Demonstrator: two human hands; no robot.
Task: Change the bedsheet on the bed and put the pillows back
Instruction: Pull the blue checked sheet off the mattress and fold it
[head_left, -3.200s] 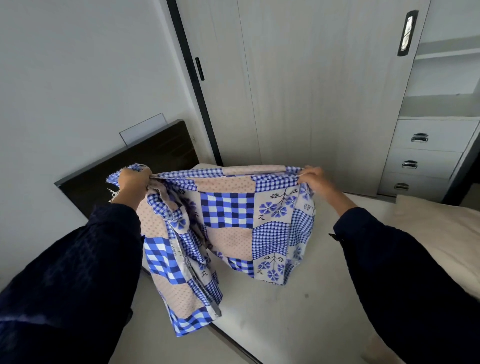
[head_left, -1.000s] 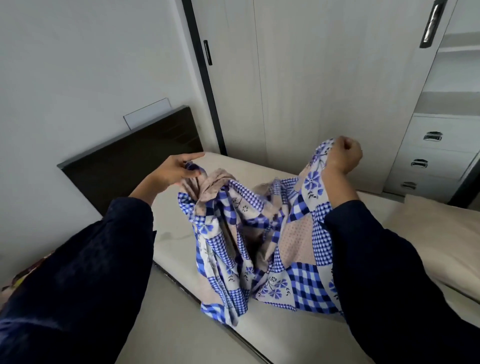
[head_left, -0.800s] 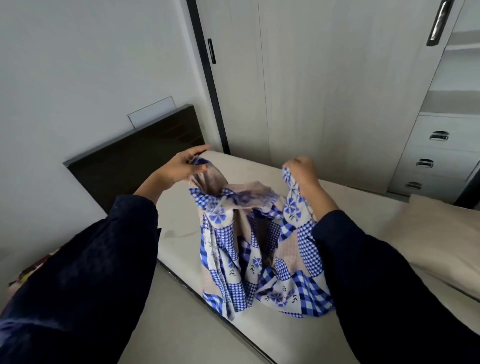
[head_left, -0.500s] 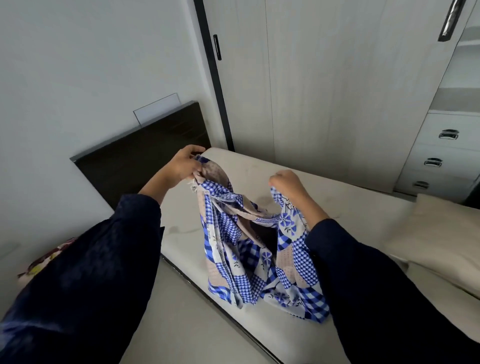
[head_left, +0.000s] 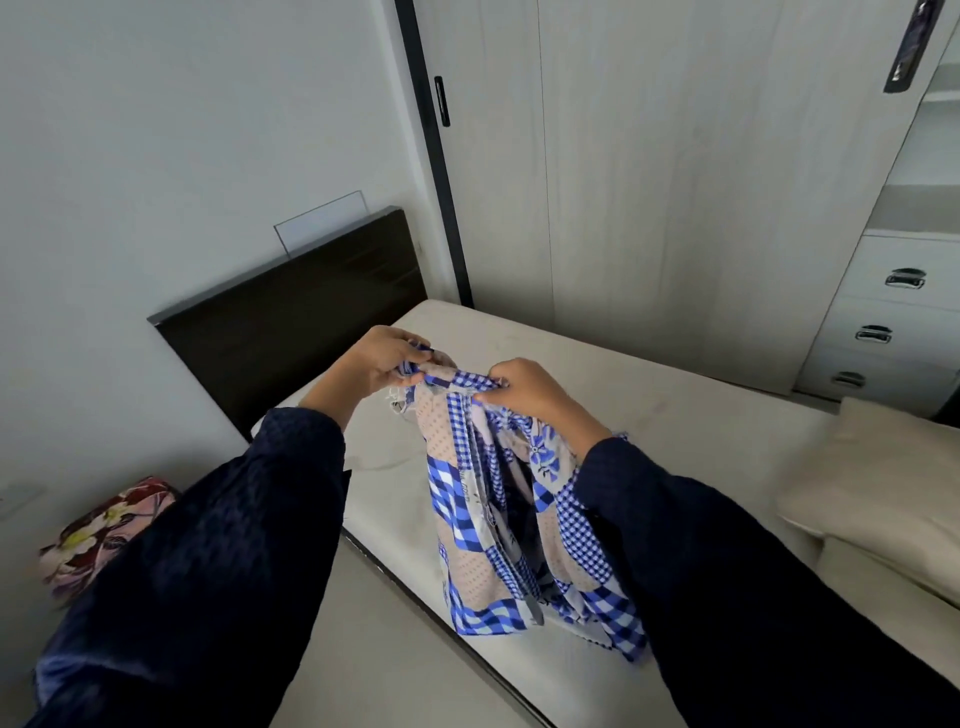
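Observation:
A blue, white and beige patchwork cloth (head_left: 498, 525) hangs bunched above the bare cream mattress (head_left: 649, 415). My left hand (head_left: 371, 364) and my right hand (head_left: 524, 387) both grip its top edge, close together, with a short strip of cloth stretched between them. A bare beige pillow (head_left: 878, 483) lies on the mattress at the right. The cloth's lower end rests near the mattress's front edge.
A dark headboard (head_left: 291, 322) stands against the white wall at the left. A floral bundle (head_left: 98, 530) lies on the floor at the far left. Wardrobe doors (head_left: 675, 182) and a drawer unit (head_left: 893, 317) rise behind the bed.
My hands spread the cloth wide, then came together. The right hand dropped and now meets the left at the top edge, so the cloth hangs doubled and narrow.

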